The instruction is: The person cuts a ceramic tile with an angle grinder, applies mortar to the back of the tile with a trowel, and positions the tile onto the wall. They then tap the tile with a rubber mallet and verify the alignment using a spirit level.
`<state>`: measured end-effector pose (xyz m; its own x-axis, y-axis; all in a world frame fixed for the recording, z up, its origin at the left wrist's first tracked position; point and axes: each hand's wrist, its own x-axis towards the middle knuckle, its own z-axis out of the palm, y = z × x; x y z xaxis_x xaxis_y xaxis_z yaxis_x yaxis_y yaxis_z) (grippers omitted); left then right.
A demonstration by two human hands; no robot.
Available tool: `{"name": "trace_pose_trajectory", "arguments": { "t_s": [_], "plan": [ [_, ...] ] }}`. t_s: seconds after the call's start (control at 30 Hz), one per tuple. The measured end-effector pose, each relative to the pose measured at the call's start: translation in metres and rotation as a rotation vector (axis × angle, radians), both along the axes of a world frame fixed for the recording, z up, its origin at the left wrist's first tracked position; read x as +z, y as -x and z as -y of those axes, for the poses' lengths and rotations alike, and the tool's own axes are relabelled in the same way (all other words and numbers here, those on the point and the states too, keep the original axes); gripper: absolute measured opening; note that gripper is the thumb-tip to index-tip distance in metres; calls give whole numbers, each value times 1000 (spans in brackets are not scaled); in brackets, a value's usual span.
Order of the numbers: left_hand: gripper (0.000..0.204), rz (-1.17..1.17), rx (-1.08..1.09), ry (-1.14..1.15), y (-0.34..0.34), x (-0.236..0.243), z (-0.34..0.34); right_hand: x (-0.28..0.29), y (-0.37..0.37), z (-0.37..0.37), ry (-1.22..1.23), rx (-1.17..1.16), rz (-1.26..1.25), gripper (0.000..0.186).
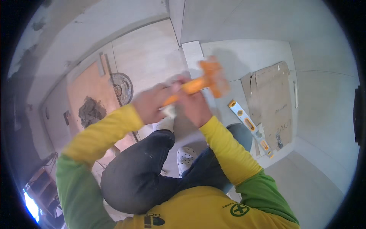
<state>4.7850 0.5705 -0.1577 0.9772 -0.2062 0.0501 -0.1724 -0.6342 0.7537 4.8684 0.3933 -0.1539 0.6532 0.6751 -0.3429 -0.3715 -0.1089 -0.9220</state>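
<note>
A mallet (193, 86) with an orange head and yellow-orange handle is held above the floor, its head up and to the right, blurred by motion. My right hand (195, 104) is closed round the handle's middle. At the handle's lower end, my left hand (151, 102) is closed on it too, fingers smeared. Just under the left fingers is a small whitish thing (169, 111); I cannot tell whether it is held. Both arms wear yellow and green sleeves. Below the hands are my bent knees and a white clog (185, 158).
A spirit level (249, 128) lies at the right, beside a cardboard sheet (271, 95). A narrow white piece (192, 57) lies on the tiles ahead. Leftward are a grey mortar heap (91, 111) on an orange-brown board (87, 82) and a round-rimmed floor opening (129, 84). Walls enclose the corner.
</note>
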Motion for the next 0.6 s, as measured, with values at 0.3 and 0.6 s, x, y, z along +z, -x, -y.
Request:
{"name": "trace_pose_trajectory", "arguments": {
  "t_s": [0.3,0.6],
  "plan": [
    [55,-115,-105,-419,-104,-108,101,-41,-70,103,381,-749,-223,27],
    [66,-172,-142,-607,-127,-153,106,-46,-72,86,293,-416,14,28]
  ]
}}
